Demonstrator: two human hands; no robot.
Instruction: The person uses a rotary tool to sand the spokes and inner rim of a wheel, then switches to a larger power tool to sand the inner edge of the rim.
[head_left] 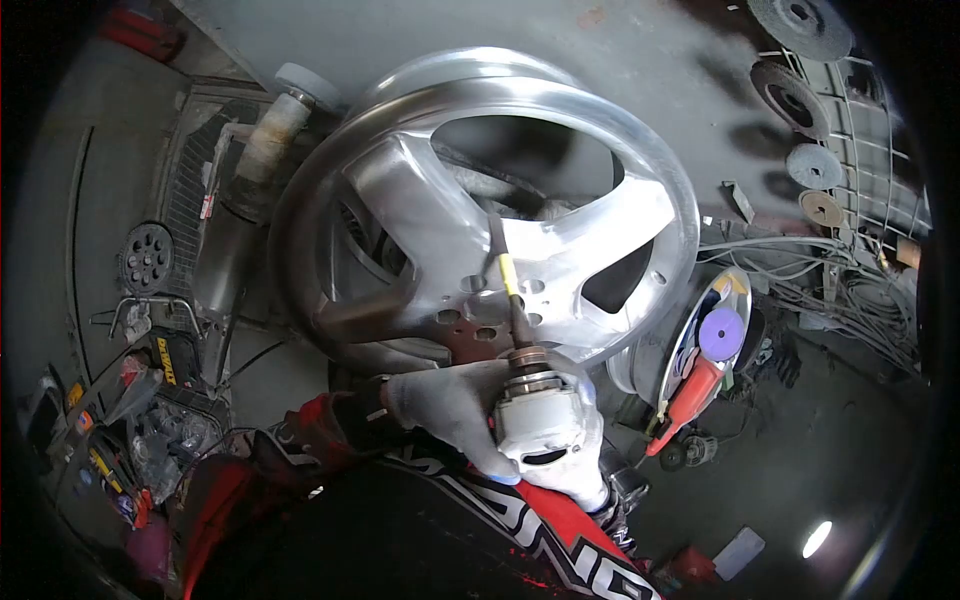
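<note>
A bare aluminium wheel rim (560,120) stands upright in front of me, its spokes and hub holes facing me. Both hands wear pale dusty gloves and clasp a grey power grinder (545,425) below the hub. My left hand (445,405) wraps the tool's body from the left. My right hand (590,480) grips it from below and the right, at the end of a black and red lettered sleeve. The tool's long shaft (512,295), with a yellow band, reaches up to the hub face between the spokes; the tip itself is too small to make out.
A red-handled angle grinder with a purple disc (720,335) lies right of the rim. Abrasive discs (790,95) hang on a wire rack at upper right, above tangled cables (800,265). A tool bag (165,360) and clutter fill the left floor.
</note>
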